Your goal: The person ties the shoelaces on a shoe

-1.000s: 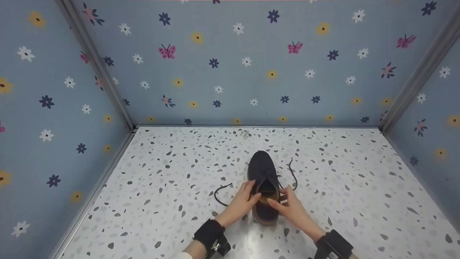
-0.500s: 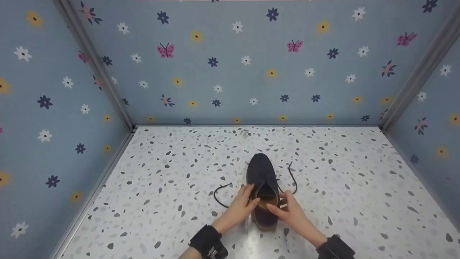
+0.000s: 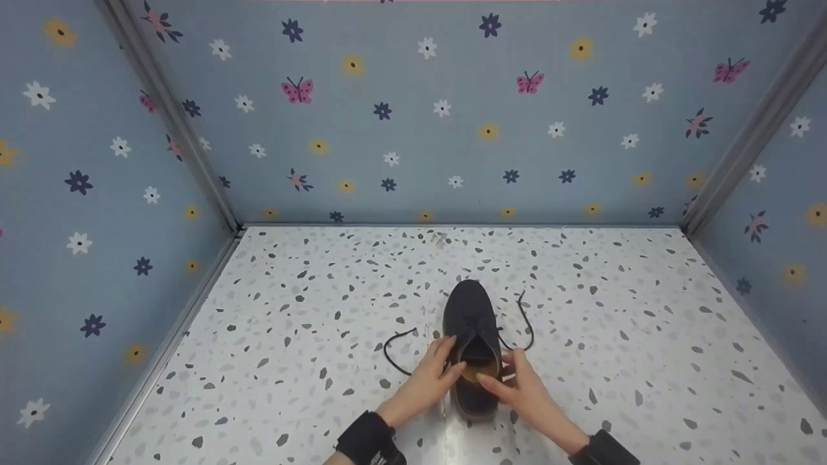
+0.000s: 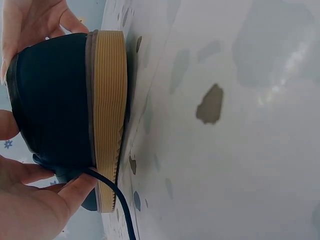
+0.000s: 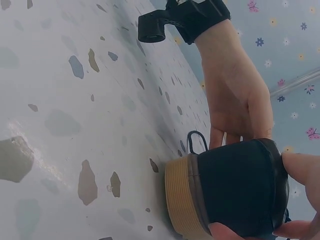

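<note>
A dark navy lace-up shoe (image 3: 468, 303) stands on its sole, toe pointing away from me. Its ribbed tan sole (image 4: 111, 110) shows in the left wrist view. My left hand (image 3: 423, 381) holds the shoe's left side, thumb at the rim of the opening. On the other side, my right hand (image 3: 526, 394) grips it with the thumb over the rim and fingers along the outer wall. One loose lace (image 3: 387, 358) curves out past the left hand; the other lace (image 3: 531, 329) lies beyond the right fingertips. A yellowish insole (image 3: 475, 370) shows inside the opening.
The shoe stands on a white speckled tabletop (image 3: 310, 349). Blue flowered panels (image 3: 413, 129) enclose it at the back and both sides, joined by grey corner posts (image 3: 174, 123). Each wrist wears a black camera strap (image 3: 368, 438).
The shoe has slid a little toward me, with both hands moving back along with it. Both hands keep their hold, and the laces lie nearly as before.
</note>
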A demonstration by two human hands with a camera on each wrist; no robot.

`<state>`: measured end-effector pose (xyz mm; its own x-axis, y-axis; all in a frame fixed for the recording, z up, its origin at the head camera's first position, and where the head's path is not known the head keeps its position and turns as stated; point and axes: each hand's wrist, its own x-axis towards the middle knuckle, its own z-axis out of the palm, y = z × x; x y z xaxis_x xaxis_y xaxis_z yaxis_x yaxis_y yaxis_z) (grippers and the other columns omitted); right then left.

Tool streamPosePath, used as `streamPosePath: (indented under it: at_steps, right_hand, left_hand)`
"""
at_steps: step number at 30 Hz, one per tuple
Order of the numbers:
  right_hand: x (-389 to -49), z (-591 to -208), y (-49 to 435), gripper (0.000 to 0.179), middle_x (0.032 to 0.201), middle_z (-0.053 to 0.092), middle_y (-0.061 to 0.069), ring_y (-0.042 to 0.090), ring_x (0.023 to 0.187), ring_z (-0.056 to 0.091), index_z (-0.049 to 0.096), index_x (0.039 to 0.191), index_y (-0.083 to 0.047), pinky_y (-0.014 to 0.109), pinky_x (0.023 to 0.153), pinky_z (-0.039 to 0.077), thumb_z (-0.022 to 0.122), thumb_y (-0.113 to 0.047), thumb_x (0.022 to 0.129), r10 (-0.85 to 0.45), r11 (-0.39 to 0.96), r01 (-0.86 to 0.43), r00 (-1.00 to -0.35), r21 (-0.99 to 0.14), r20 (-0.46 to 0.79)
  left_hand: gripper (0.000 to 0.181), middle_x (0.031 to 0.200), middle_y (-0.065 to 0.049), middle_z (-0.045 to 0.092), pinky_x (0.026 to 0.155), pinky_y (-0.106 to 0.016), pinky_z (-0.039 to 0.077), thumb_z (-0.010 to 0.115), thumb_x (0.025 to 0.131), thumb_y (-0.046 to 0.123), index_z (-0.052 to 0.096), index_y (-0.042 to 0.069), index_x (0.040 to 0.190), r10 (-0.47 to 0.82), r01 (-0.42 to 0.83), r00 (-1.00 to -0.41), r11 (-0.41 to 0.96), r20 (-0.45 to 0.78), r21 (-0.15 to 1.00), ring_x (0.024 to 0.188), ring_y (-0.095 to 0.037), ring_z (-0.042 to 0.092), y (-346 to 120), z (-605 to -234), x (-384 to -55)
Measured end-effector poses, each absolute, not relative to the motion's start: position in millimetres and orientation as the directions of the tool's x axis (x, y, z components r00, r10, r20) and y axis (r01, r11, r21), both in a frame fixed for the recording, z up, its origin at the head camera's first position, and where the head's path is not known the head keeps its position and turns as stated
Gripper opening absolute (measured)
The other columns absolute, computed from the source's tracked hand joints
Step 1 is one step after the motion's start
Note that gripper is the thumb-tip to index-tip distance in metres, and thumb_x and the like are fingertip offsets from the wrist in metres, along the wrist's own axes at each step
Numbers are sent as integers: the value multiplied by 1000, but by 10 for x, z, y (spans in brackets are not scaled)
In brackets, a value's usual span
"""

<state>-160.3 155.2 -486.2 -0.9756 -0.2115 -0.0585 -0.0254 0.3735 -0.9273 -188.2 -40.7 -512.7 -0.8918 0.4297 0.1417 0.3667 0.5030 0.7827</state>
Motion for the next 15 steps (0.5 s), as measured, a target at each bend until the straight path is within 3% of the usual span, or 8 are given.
streamPosePath:
  at_steps: [15]
  right_hand:
    - [-1577,-4891,1567,53,91,51,12,21,75,58,33,111,3,37,61,50,63,-32,85,-219,386,-13,-973,-922,-78]
  left_hand:
    - [60,135,-25,28,96,-45,28,44,95,36,30,-6,135,457,401,-875,496,160,770,121,-35,33,-438,-5137,-1882]
